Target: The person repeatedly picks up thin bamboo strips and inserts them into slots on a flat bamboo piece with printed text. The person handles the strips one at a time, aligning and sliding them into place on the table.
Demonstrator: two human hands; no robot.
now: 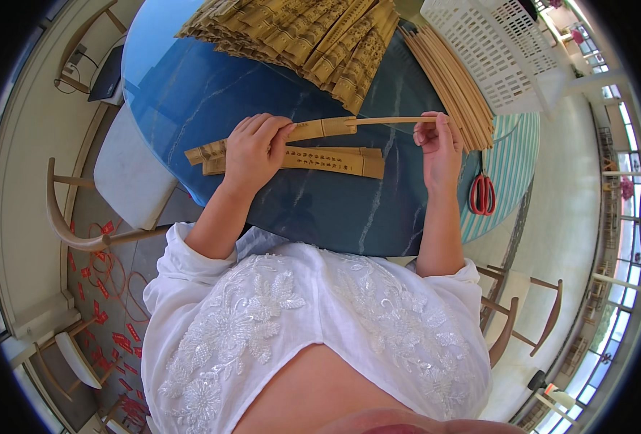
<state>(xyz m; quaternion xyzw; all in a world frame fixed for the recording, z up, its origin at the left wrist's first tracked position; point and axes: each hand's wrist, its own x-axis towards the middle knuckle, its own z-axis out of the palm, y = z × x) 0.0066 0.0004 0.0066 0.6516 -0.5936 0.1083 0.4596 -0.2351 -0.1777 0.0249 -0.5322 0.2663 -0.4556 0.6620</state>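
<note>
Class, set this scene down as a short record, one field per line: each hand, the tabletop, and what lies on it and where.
Left hand: closed on a tan printed strip
Right hand: pinching a thin stick, whose left end meets the held strip's right end
Table: dark blue, pale veins
Near the left hand: loose flat strips, on the body side of the held strip
Far side: large pile of tan strips
Right side: bundle of sticks; white basket with holes beside it; red-handled scissors nearer the body
</note>
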